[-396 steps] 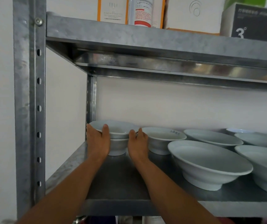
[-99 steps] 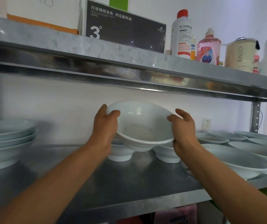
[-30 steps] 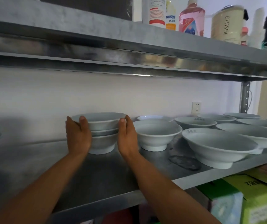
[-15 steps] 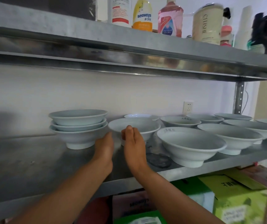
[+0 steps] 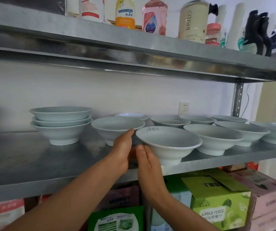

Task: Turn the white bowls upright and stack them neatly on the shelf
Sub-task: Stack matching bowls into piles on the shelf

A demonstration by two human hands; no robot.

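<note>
Now both hands in the narrow gap between two wide white ceramic bowls on the grey metal shelf point(image 5: 33, 157): left hand point(image 5: 122, 150) open, fingers point(image 5: 128, 133) extended against the flared side of the single upright bowl point(image 5: 115, 128) just right of the three-bowl stack point(image 5: 61, 124); right hand point(image 5: 148, 164) open and flat beside the foot of the nearest upright bowl point(image 5: 169, 144), gripping nothing. Probably stiff, glazed, slippery and breakable ware, moderately heavy, so best taken with a palm on each side under the rim, lifted clear and lowered squarely onto the stack without knocking rims.
</note>
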